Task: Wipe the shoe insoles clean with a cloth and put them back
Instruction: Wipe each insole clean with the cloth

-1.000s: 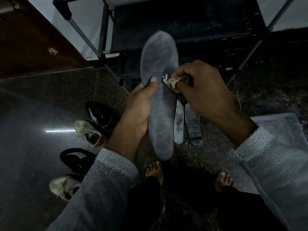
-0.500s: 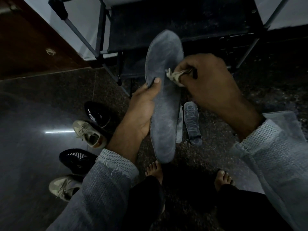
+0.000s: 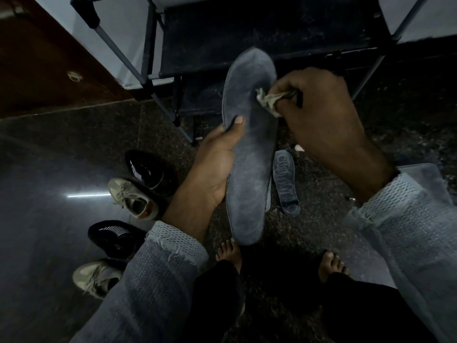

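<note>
Cloth (image 3: 270, 100) now nearer insole (image 3: 249, 154) toe, in right-hand fingers (image 3: 284, 108).

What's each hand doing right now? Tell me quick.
Left hand: closed on the grey insole, thumb across its face.
Right hand: closed on the cloth, which touches the insole.

Held insole (image 3: 249, 144): dusty blue-grey, plain. Cloth (image 3: 270, 99): pale beige. Insole on floor (image 3: 286, 183): translucent grey, looped pattern. Two shoes (image 3: 148, 170) (image 3: 115, 240): black, white stripes. Two shoes (image 3: 132, 198) (image 3: 95, 278): khaki-beige, matching laces. Sleeves (image 3: 158, 276): light grey-blue, waffle texture. Floor (image 3: 49, 157): dark speckled stone.
</note>
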The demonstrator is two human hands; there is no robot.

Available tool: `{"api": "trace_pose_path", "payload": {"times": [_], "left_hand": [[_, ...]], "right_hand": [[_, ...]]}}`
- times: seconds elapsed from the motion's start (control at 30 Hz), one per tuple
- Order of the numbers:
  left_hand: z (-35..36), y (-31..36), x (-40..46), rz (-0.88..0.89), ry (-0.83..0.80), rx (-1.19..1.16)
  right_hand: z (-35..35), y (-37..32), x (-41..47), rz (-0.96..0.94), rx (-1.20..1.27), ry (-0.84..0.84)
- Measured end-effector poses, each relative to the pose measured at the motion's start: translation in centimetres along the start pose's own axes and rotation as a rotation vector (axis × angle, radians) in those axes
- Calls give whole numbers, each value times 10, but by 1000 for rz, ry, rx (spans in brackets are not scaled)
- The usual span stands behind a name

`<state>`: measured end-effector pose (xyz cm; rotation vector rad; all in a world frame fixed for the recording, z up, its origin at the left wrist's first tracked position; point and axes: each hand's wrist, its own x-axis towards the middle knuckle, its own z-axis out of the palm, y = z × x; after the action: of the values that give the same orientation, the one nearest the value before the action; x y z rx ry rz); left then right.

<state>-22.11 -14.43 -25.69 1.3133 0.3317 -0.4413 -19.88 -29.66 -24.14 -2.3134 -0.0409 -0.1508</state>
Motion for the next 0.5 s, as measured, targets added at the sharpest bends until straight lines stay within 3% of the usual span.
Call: {"api": "trace_pose_path", "payload": {"times": [0.07,0.2,0.27,0.5], "left_hand": [[0,-1,0,-2,-10,9],[-2,-1,2,-5,18,-4],[-1,0,1,-14,38,-17],[4,-2,-1,-6,-27,1]], "right_hand": [[-2,2,1,8,-2,10],[-7,-3,0,-43,20,-273],[-7,-5,-1,-61,4,-323],[-4,3,3,-7,-35,6]]}}
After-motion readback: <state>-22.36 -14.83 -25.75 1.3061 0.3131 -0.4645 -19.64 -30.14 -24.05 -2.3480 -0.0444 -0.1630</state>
